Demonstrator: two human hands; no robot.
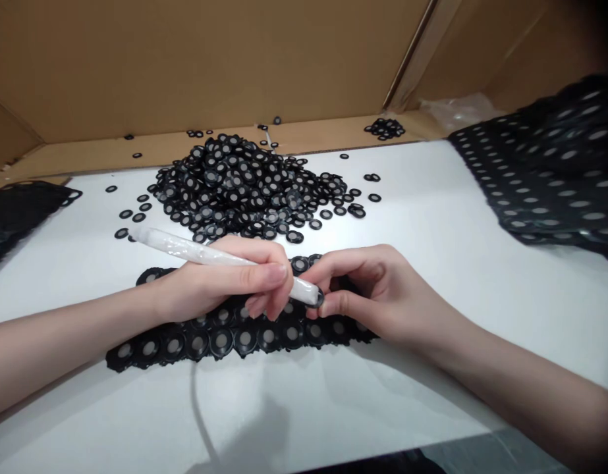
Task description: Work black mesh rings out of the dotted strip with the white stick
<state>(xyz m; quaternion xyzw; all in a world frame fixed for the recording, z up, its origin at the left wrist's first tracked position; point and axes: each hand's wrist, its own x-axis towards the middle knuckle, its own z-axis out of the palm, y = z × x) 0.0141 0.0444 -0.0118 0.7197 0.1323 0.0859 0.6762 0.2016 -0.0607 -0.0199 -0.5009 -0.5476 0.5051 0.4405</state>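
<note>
My left hand [249, 276] is closed around a white stick wrapped in clear film [185, 246], its blunt end pointing right. Between the fingertips of my right hand [367, 289] is a small black ring [320, 299], pinched right at the stick's end. Whether the stick goes into the ring or only touches it, I cannot tell. Under both hands lies a black sheet of joined discs with pale centres [245, 340], partly covered by them. Behind the hands rises a heap of loose black rings with pale centres [234, 187].
A larger black sheet with pale dots [535, 158] is bunched at the right, beside a clear plastic bag [462, 110]. Another black sheet [24, 210] lies at the left edge. Cardboard walls [209, 66] stand behind the white table [136, 421]. A small ring pile [384, 128] sits far back.
</note>
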